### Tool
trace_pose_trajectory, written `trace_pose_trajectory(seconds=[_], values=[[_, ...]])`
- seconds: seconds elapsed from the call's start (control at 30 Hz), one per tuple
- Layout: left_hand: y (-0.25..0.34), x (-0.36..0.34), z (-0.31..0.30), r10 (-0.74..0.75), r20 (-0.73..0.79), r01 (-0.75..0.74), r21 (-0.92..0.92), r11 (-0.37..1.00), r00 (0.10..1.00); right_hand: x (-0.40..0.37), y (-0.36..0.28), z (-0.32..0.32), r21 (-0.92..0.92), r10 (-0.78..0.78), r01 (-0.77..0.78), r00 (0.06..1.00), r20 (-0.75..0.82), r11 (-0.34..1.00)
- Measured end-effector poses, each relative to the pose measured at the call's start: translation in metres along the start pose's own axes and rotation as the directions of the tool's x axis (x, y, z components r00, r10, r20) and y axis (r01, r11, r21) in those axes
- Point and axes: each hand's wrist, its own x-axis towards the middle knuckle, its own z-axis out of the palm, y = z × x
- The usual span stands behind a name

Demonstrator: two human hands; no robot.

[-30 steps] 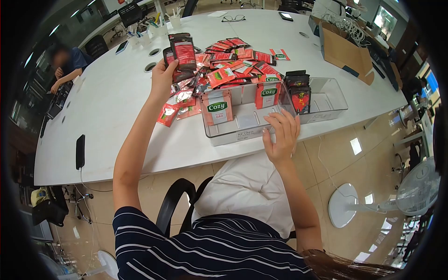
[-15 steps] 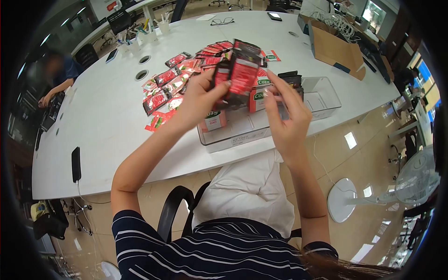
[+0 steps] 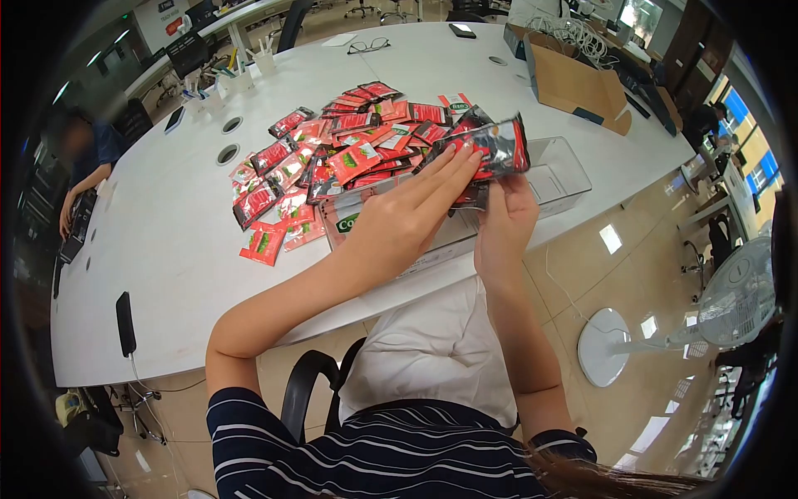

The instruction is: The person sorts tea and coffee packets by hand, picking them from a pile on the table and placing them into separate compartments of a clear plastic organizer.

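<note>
Black-and-red sachets [image 3: 502, 143] are held in a stack between my two hands, above the clear plastic box [image 3: 573, 187]. My left hand [image 3: 407, 212] lies across the stack from the left, fingers straight and close together on its face, thumb hidden. From below, my right hand [image 3: 505, 218] pinches the lower edge of the stack, its fingertips partly covered. A green-and-white label with part of a brand name [image 3: 347, 223] shows inside the box's left end. Beyond my left hand spreads a heap of red and black sachets [image 3: 353, 162], some with green leaf prints.
Eyeglasses [image 3: 368, 46], a phone [image 3: 462, 31] and an open cardboard box [image 3: 573, 87] with white cables lie toward the far side. Pen cups [image 3: 237, 81] and a corded black device [image 3: 125, 323] are to the left. A fan [image 3: 736, 291] stands right; another person [image 3: 96, 154] sits left.
The sachet stack has moved right and lower, tilting over sideways. My right hand, earlier open beside it, now grips its lower edge; my left hand has shifted right over its face.
</note>
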Motion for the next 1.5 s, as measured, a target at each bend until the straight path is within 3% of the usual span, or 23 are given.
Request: trace_pose_trajectory(seconds=[0.03, 0.13, 0.23, 0.27, 0.43, 0.6, 0.7, 0.8, 0.93, 1.03, 1.07, 1.17, 1.3, 1.47, 1.5], values=[[0.001, 0.000, -0.002, 0.002, -0.006, -0.002, -0.023, 1.000, 1.000, 0.000, -0.001, -0.001, 0.056, 0.039, -0.038, 0.999, -0.029, 0.998], [0.010, 0.007, -0.024, -0.389, 0.146, 0.408, -0.138, 0.902, 0.909, 0.008, -0.008, -0.004, 0.182, 0.117, -0.120, 0.993, 0.026, 0.976], [-0.007, 0.002, -0.012, -0.484, -0.062, 0.396, -0.489, 0.777, 0.873, 0.011, -0.012, -0.007, 0.106, 0.139, -0.139, 0.990, 0.011, 0.985], [-0.005, 0.003, -0.011, -0.541, -0.051, 0.404, -0.607, 0.684, 0.840, 0.011, -0.015, -0.007, 0.085, 0.151, -0.151, 0.989, 0.007, 0.985], [-0.005, 0.003, -0.011, -0.628, 0.052, 0.428, -0.775, 0.465, 0.777, 0.008, -0.020, -0.010, 0.052, 0.160, -0.162, 0.986, 0.046, 0.985], [0.002, -0.001, -0.003, -0.686, 0.119, 0.438, -0.843, 0.312, 0.718, 0.031, -0.028, -0.048, -0.207, -0.078, 0.064, 0.995, -0.060, 0.976], [0.005, -0.010, 0.008, -0.661, 0.169, 0.467, -0.830, 0.304, 0.731, 0.056, -0.036, -0.077, -0.303, -0.193, 0.163, 0.979, -0.070, 0.939], [0.005, -0.018, 0.021, -0.638, 0.191, 0.479, -0.819, 0.315, 0.746, 0.069, -0.041, -0.100, -0.351, 0.019, 0.008, 0.997, 0.073, 0.936], [0.010, -0.020, 0.023, -0.664, 0.222, 0.480, -0.846, 0.234, 0.714, 0.076, -0.036, -0.110, -0.456, 0.284, -0.128, 0.914, 0.291, 0.880], [0.012, -0.024, 0.026, -0.692, 0.225, 0.465, -0.867, 0.179, 0.686, 0.084, -0.032, -0.116, -0.736, 0.328, 0.114, 0.842, 0.428, 0.667], [0.013, -0.025, 0.027, -0.702, 0.226, 0.458, -0.875, 0.158, 0.675, 0.089, -0.039, -0.115, -0.867, 0.415, 0.230, 0.804, 0.426, 0.443], [0.011, -0.026, 0.027, -0.744, 0.217, 0.451, -0.884, 0.125, 0.632, 0.092, -0.048, -0.098, -0.766, 0.173, 0.610, 0.747, 0.642, 0.202], [0.010, -0.024, 0.026, -0.766, 0.281, 0.489, -0.871, 0.050, 0.578, 0.104, -0.047, -0.082, -0.687, 0.304, 0.715, 0.630, 0.714, 0.131], [0.011, -0.025, 0.026, -0.758, 0.254, 0.478, -0.874, 0.087, 0.601, 0.115, -0.030, -0.077, -0.596, 0.398, 0.791, 0.506, 0.765, 0.139], [0.011, -0.026, 0.027, -0.756, 0.256, 0.482, -0.872, 0.088, 0.602, 0.114, -0.030, -0.075, -0.613, 0.414, 0.778, 0.517, 0.749, 0.137]])
